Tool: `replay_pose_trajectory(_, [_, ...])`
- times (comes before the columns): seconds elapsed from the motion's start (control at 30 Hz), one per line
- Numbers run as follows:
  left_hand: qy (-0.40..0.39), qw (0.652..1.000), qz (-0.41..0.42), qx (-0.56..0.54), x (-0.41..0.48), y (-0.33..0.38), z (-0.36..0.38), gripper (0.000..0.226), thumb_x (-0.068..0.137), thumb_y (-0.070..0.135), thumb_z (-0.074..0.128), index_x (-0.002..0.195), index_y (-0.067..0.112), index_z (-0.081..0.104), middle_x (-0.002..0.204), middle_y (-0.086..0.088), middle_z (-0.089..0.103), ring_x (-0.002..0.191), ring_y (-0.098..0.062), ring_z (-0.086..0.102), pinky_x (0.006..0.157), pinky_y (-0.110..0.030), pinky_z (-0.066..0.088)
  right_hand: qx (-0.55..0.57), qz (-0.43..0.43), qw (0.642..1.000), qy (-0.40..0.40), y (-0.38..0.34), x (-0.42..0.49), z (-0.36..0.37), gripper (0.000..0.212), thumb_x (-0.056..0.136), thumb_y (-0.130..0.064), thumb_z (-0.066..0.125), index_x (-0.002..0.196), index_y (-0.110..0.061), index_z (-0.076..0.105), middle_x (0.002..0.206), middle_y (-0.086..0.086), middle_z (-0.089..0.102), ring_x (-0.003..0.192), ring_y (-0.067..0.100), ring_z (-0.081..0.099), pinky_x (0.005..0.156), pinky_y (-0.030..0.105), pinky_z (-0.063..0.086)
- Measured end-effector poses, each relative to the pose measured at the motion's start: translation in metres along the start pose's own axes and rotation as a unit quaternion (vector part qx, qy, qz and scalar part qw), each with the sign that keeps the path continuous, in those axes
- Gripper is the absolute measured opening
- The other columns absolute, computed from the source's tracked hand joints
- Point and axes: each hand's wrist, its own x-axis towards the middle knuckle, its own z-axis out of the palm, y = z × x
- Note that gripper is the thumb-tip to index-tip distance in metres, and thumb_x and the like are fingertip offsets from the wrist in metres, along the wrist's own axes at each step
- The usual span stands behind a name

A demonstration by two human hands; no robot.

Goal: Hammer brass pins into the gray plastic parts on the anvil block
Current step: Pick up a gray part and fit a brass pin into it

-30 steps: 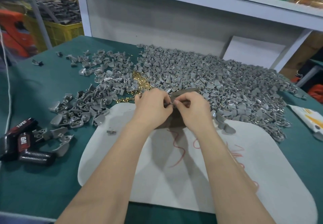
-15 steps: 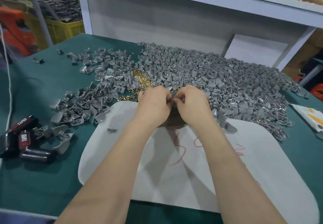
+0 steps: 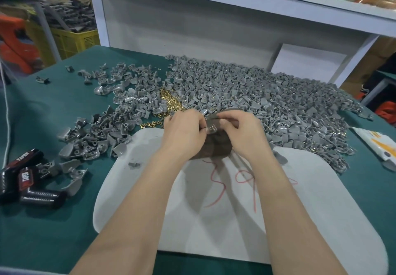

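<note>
My left hand (image 3: pixel 184 134) and my right hand (image 3: pixel 245 137) meet over a dark brown anvil block (image 3: pixel 214 146) at the far edge of the white mat (image 3: pixel 235 221). Both hands' fingertips pinch one small gray plastic part (image 3: pixel 211 127) on top of the block. Whether a pin sits between my right fingers is hidden. A pile of loose brass pins (image 3: pixel 171 102) lies just beyond my left hand. Behind and right of the block spreads a big heap of gray plastic parts (image 3: pixel 267 96).
More gray parts (image 3: pixel 96 133) are scattered to the left on the green table (image 3: pixel 42 221). Black cylindrical items with red labels (image 3: pixel 25 180) lie at the left edge. A white packet (image 3: pixel 377 144) sits at the right. A white shelf frame (image 3: pixel 192 23) backs the table.
Both hands stay together over the block, with small finger movements on the gray part. The top edge of the block shows again behind my fingers.
</note>
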Motion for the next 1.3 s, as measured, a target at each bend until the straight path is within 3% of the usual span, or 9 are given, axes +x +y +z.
replay_pose_trajectory(0.07, [-0.001,1.000,0.000,-0.001,0.000,0.000,0.000,0.014,0.090,0.022,0.059,0.077,0.027,0.059,0.097,0.001,0.065,0.104,-0.026,0.054,0.096,-0.039,0.033,-0.011,-0.013,1.000,0.007,0.001,0.000,0.002,0.017,0.088,-0.009,0.061,0.100,-0.013,0.072,0.099,0.002,0.069,0.086,0.012,0.061,0.080,0.013,0.041])
replay_pose_trajectory(0.27, [0.008,1.000,0.007,0.002,0.000,-0.001,0.001,0.013,0.090,0.021,0.058,0.082,0.020,0.068,0.097,-0.001,0.066,0.103,-0.028,0.054,0.090,-0.037,0.033,-0.038,-0.042,0.998,0.003,-0.001,-0.001,0.011,0.012,0.086,-0.008,0.064,0.095,-0.011,0.071,0.099,0.005,0.060,0.085,0.018,0.060,0.088,0.033,0.047])
replay_pose_trajectory(0.77, [0.001,1.000,0.011,0.004,0.000,0.000,0.000,0.014,0.091,0.023,0.057,0.084,0.020,0.068,0.097,-0.002,0.066,0.104,-0.029,0.053,0.091,-0.037,0.035,-0.073,-0.065,0.995,-0.013,0.000,0.000,0.012,0.009,0.086,-0.011,0.064,0.094,-0.013,0.068,0.099,0.004,0.057,0.080,0.010,0.052,0.082,0.021,0.042])
replay_pose_trajectory(1.03, [0.002,1.000,0.012,0.005,0.000,0.000,0.000,0.012,0.091,0.023,0.058,0.085,0.020,0.068,0.099,-0.001,0.066,0.105,-0.028,0.053,0.092,-0.037,0.035,-0.079,-0.070,0.994,-0.013,0.000,-0.001,0.014,0.006,0.086,-0.010,0.063,0.090,-0.008,0.067,0.094,0.006,0.054,0.081,0.019,0.052,0.079,0.031,0.041])
replay_pose_trajectory(1.3, [0.003,1.000,0.017,0.006,0.000,-0.001,0.000,0.012,0.090,0.020,0.057,0.086,0.019,0.069,0.099,-0.002,0.066,0.105,-0.029,0.052,0.094,-0.038,0.036,-0.053,-0.068,0.996,-0.005,0.002,-0.002,0.016,0.005,0.085,-0.007,0.062,0.086,-0.010,0.066,0.087,0.000,0.051,0.071,0.009,0.044,0.069,0.019,0.031])
